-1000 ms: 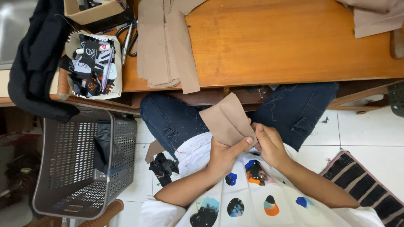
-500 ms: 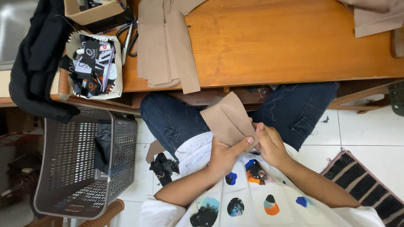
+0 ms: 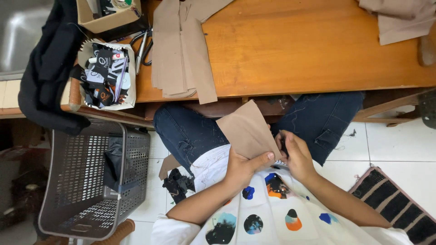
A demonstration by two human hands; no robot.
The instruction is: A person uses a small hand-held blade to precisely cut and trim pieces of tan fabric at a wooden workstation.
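Head view looks straight down on a wooden tabletop (image 3: pixel 295 45) that spreads well above both hands, its near edge overhanging the knees, so the work sits low in the lap rather than on the wood. Far left of the left hand stands a grey perforated basket (image 3: pixel 86 181) on the tiled floor, leaving open tiles between it and the legs. Up on the tabletop, above the left hand, lies a stack of tan fabric pieces (image 3: pixel 181 50), one strip hanging over the edge, seemingly within easy reach. A tan fabric piece (image 3: pixel 247 129) rests across the lap, touching both hands. The left hand (image 3: pixel 243 165) is closed on its lower edge, thumb on top, likely to keep it flat and taut. The right hand (image 3: pixel 295 152), just right of it, pinches narrowly at the cloth's corner around something small and dark; I cannot tell what it is.
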